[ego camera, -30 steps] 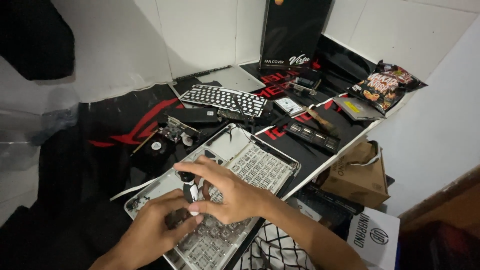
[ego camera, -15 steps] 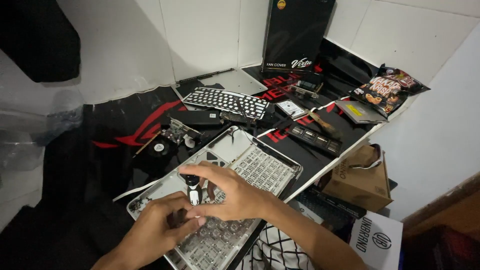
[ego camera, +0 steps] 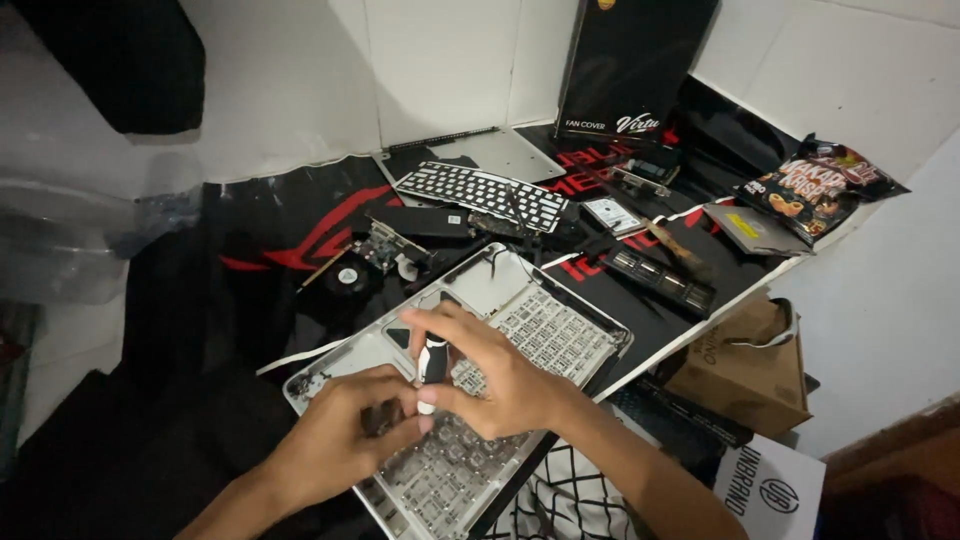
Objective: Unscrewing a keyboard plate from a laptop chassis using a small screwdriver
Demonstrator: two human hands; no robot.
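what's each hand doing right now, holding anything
Left hand: fingers curled by the screwdriver tip on the silver laptop shell; what it pinches cannot be told.
Right hand: closed around the black-and-white screwdriver, held upright.

Both hands close together, left (ego camera: 335, 440) curled; right (ego camera: 490, 375) pinching

— How's the light where I'm working?
— Dim. The white wall (ego camera: 300, 90) is brightest; my hands (ego camera: 420, 410) shade the laptop shell (ego camera: 540, 320).
— Sharp?
— Centre is fairly sharp, with grainy, murky dark corners and a bowed wide-angle edge.
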